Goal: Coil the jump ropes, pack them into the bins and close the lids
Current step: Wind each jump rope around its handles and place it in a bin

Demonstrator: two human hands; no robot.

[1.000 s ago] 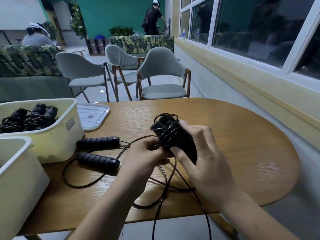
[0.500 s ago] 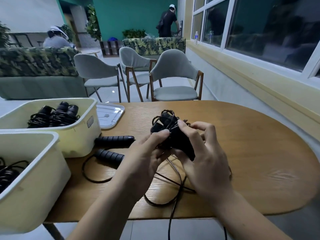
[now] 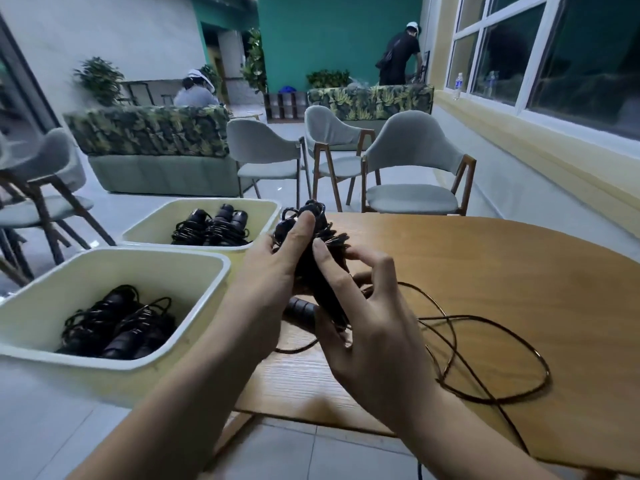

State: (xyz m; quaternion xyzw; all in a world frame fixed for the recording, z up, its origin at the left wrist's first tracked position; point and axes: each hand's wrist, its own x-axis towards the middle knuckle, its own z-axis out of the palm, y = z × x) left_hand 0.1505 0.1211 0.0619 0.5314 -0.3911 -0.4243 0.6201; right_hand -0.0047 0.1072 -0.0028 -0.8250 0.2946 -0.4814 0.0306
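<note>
Both bare forearms rise from the lower edge and meet in the middle, wrists near each other. The left hand (image 3: 273,271) shows its back, its fingers wrapped round the left side of the coiled jump rope (image 3: 323,237) and one finger stretched up over its top. The right hand (image 3: 374,327), also back to the camera, grips the same bundle from the right, thumb laid straight up against it and the other fingers bent round its far side.

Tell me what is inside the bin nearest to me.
The nearest bin holds coiled black jump ropes, their handles wrapped in cord. The tangle hides how many there are, and the bin floor under them is covered.
</note>
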